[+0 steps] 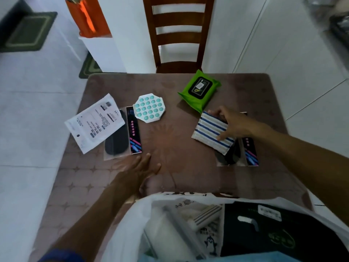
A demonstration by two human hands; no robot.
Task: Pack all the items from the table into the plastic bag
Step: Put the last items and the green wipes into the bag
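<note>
1. Plastic bag (132,229) gapes at the tabletop (188,173) near edge, several items already inside.
2. Beyond the bag: right hand (236,123) grip clamped on a striped cloth pad (211,133); left hand (139,171) flat, fingers apart.
3. Still beyond the bag: green wipes pack (200,89), bubble toy (149,108), two packaged items.

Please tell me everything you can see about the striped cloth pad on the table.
The striped cloth pad is rectangular, white with blue lines, ribbed and soft-looking. It lies tilted on the right part of the table, over a clear packet. The right hand grips its far edge, thumb and fingers curled round it.
</note>
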